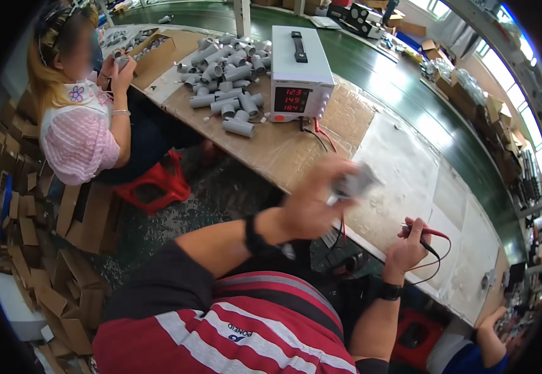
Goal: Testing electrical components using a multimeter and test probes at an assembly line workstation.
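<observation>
My left hand (313, 202), smeared by motion, is closed around a grey cylindrical part (358, 181) above the table's near edge. To its right, my right hand (406, 252) pinches a pair of test probes (413, 232), one with a red lead and one with a black lead looping off to the right. A white bench power supply (301, 71) with red lit digits stands beyond my left hand, and red and black leads come from its front. Left of it lies a heap of grey cylindrical parts (227, 71), some with white connectors showing.
A co-worker (84, 131) at the left handles a small grey part beside an open cardboard box (152, 55). A red stool (159, 184) and flattened cartons (40, 274) are on the floor. A green conveyor belt (402, 81) runs behind the table. Another person's arm (490, 340) shows lower right.
</observation>
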The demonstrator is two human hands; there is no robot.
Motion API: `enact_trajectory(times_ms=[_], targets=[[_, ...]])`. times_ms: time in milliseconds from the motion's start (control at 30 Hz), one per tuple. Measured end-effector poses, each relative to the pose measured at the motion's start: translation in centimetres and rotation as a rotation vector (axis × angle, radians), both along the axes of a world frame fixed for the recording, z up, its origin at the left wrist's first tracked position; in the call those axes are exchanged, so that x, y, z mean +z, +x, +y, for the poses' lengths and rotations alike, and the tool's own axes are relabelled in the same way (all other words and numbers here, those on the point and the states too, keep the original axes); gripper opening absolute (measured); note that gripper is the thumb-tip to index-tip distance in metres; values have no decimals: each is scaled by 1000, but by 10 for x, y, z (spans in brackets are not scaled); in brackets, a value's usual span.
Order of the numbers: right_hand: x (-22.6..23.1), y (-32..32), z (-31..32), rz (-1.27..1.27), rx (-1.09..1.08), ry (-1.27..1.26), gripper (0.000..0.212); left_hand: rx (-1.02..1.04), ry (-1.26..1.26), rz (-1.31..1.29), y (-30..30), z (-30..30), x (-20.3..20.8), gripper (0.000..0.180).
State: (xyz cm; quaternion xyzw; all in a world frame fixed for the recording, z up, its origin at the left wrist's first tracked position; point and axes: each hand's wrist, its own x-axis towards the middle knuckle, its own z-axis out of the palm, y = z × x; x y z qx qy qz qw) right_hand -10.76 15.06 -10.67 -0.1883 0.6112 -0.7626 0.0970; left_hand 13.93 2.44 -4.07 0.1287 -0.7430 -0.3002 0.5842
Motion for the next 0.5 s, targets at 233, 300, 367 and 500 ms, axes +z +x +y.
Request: enact_trajectory(times_ms=[233, 300, 367, 500], targets=[[9, -3, -2, 58, 47, 24, 18, 862, 539, 537, 189, -189, -45, 50], [6, -2, -6, 66, 96, 40, 18, 1019, 558, 575, 249, -244, -81, 54], [1, -4, -5, 72, 82, 58, 17, 1150, 619, 429, 273, -280, -105, 59], [-1, -13, 13, -23, -40, 136, 15, 1503, 587, -575, 252, -295, -117, 71]])
